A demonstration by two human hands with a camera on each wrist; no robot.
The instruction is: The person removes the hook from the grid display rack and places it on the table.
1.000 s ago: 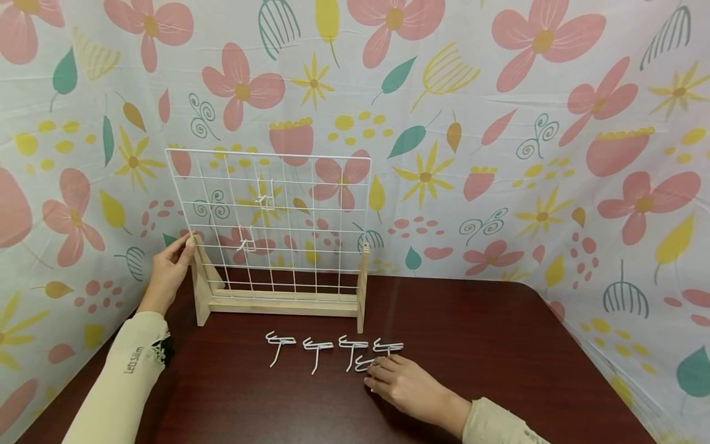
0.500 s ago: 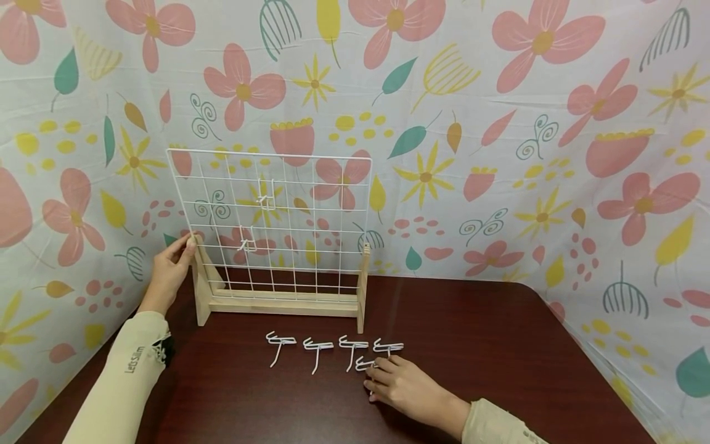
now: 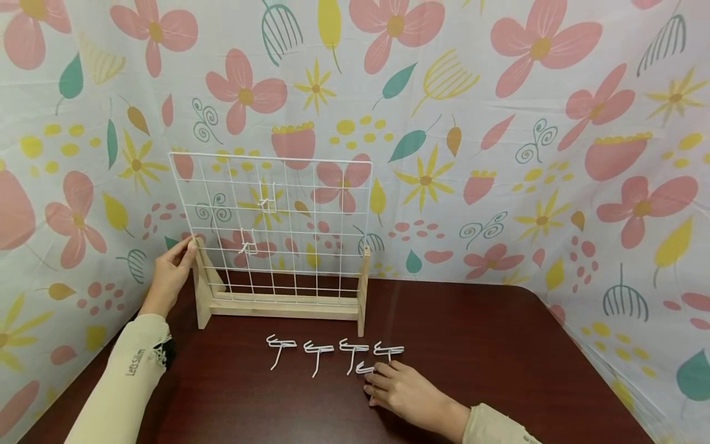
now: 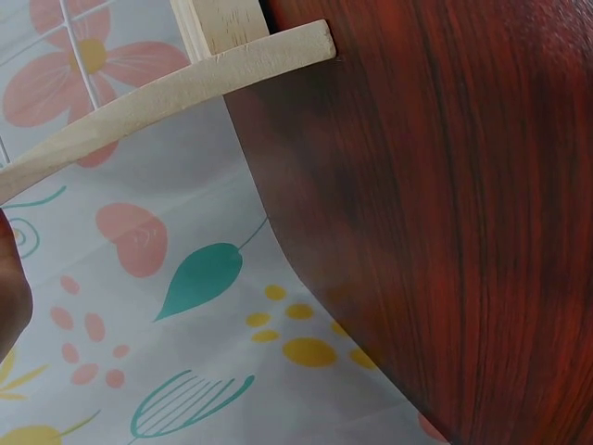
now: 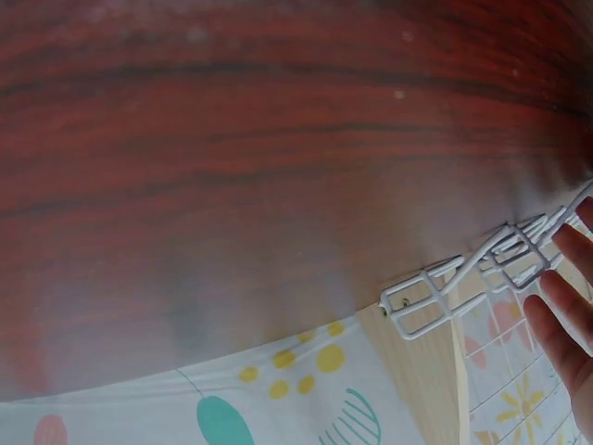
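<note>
A white wire grid panel (image 3: 294, 246) stands upright in a wooden stand (image 3: 285, 311). My left hand (image 3: 172, 274) pinches the top of the stand's left upright (image 3: 202, 290); only a sliver of that hand shows in the left wrist view, beside the curved wooden upright (image 4: 167, 97). Two white hooks hang on the grid, an upper hook (image 3: 267, 205) and a lower hook (image 3: 247, 248). Low over the table, my right hand (image 3: 402, 391) holds a white wire hook (image 3: 363, 368), mostly hidden by its fingers. The fingers (image 5: 561, 338) show at the right wrist view's edge.
Several white wire hooks lie in a row before the stand, among them a leftmost hook (image 3: 281, 343) and a rightmost hook (image 3: 389, 350). The dark red wooden table (image 3: 471, 345) has a rounded far right corner. Floral cloth (image 3: 499, 123) surrounds its back and sides.
The head view has tilted up slightly, so everything sits a little lower. Slightly less of the hook under my right hand shows. My left hand stays on the upright.
</note>
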